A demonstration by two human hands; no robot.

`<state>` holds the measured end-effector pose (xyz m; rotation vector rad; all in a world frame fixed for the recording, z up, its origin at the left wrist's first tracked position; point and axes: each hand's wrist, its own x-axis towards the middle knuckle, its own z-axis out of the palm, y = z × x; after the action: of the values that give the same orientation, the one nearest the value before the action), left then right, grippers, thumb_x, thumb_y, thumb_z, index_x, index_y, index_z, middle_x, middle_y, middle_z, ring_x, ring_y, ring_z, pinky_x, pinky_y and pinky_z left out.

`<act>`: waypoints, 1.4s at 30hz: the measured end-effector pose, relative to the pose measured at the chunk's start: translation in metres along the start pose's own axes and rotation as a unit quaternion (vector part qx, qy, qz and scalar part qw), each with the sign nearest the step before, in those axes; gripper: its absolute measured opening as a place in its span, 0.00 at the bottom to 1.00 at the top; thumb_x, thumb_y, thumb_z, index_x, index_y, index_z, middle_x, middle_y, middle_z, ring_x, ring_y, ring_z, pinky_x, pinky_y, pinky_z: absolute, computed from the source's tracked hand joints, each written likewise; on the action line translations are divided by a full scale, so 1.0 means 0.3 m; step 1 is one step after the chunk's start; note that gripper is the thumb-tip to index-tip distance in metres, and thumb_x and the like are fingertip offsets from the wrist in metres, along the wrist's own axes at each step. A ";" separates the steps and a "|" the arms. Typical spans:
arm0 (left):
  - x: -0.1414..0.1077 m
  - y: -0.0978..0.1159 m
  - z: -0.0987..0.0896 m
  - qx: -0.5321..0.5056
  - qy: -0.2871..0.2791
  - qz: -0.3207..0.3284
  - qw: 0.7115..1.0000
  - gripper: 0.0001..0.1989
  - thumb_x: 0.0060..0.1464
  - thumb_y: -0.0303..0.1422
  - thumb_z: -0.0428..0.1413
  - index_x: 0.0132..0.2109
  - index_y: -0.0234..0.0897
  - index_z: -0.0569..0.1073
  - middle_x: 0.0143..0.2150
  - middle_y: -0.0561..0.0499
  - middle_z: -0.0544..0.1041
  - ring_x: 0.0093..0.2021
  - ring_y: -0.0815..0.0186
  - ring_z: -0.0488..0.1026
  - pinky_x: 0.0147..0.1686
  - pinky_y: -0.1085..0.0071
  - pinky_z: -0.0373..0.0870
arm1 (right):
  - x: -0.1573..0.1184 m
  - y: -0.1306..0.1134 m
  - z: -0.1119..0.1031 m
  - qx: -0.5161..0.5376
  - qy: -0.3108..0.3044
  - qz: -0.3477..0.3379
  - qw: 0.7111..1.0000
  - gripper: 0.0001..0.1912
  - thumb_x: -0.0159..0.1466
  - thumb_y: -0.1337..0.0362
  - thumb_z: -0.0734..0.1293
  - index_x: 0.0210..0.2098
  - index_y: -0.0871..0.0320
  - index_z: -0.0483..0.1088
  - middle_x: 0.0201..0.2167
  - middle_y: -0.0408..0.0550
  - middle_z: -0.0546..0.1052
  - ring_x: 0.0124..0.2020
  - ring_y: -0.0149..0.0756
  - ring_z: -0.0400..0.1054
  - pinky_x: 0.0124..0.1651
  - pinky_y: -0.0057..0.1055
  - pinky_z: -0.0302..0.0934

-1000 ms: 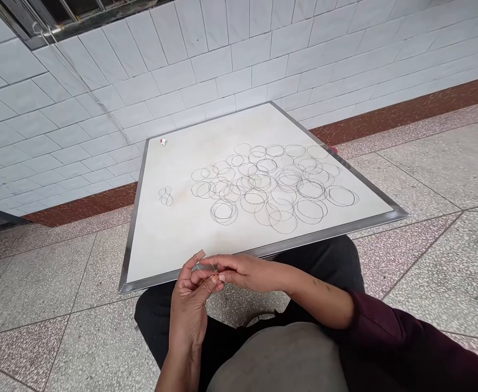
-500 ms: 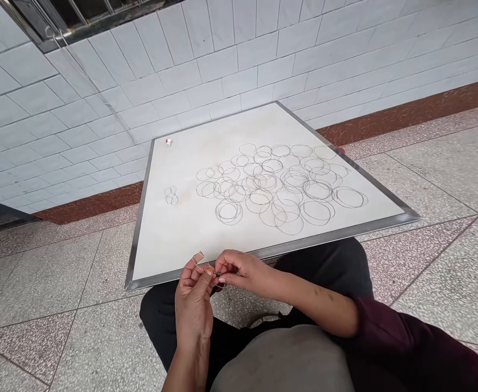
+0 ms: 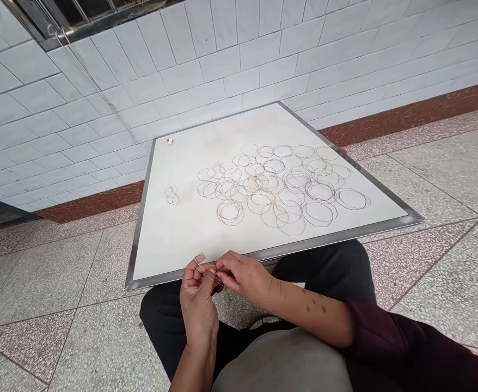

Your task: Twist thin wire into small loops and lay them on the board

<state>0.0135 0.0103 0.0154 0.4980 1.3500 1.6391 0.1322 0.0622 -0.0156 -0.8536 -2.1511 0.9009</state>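
At the near edge of the white table [image 3: 173, 239], my left hand [image 3: 200, 294] pinches a thin wire loop [image 3: 207, 257] between thumb and fingers. A tan strip, maybe a bandage, shows at a left fingertip. My right hand [image 3: 243, 275] is closed at the same wire, its fingertips meeting those of the left. What exactly lies between the fingertips is too small to make out. Beyond the hands, many thin wire rings [image 3: 292, 223] lie overlapping across the middle and right of the table. A small twisted wire piece [image 3: 172, 196] rests on the left side.
A small white and red object [image 3: 170, 141] sits at the table's far left corner. Metal trim [image 3: 345, 238] borders the tabletop. Behind stands a white tiled wall [image 3: 206, 71] with a hanging cord [image 3: 96, 84]. My knees are under the near edge, above a speckled floor [image 3: 100, 337].
My right wrist has turned, with the back of the hand now facing up more and the fingers closer to the left thumb. Both hands have shifted slightly right in view.
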 end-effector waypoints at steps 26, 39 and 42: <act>0.038 -0.051 0.010 0.008 0.012 -0.002 1.000 0.22 0.45 0.29 0.66 0.48 0.36 0.72 0.31 0.57 0.75 0.28 0.73 0.72 0.30 0.77 0.67 | -0.001 -0.008 0.006 -0.102 0.037 0.062 0.992 0.04 0.67 0.68 0.62 0.36 0.57 0.68 0.33 0.45 0.75 0.34 0.34 0.68 0.35 0.28 0.58; 0.051 -0.032 -0.031 0.014 -0.010 -0.032 0.999 0.24 0.42 0.30 0.68 0.49 0.36 0.73 0.30 0.57 0.74 0.29 0.72 0.73 0.33 0.74 0.70 | -0.002 0.011 -0.010 0.118 0.003 0.113 0.987 0.06 0.63 0.66 0.68 0.40 0.56 0.70 0.34 0.44 0.75 0.34 0.33 0.68 0.38 0.29 0.62; 0.048 -0.011 -0.030 0.030 -0.018 -0.040 0.999 0.25 0.42 0.31 0.68 0.49 0.35 0.73 0.30 0.56 0.74 0.28 0.71 0.73 0.31 0.74 0.69 | -0.004 0.005 -0.008 0.198 -0.004 0.133 0.971 0.07 0.62 0.68 0.67 0.41 0.56 0.69 0.31 0.42 0.75 0.31 0.32 0.68 0.34 0.28 0.62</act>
<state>0.0008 0.0174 0.0062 0.5006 1.3784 1.5218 0.1350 0.0630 -0.0159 -0.9398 -1.7953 1.4125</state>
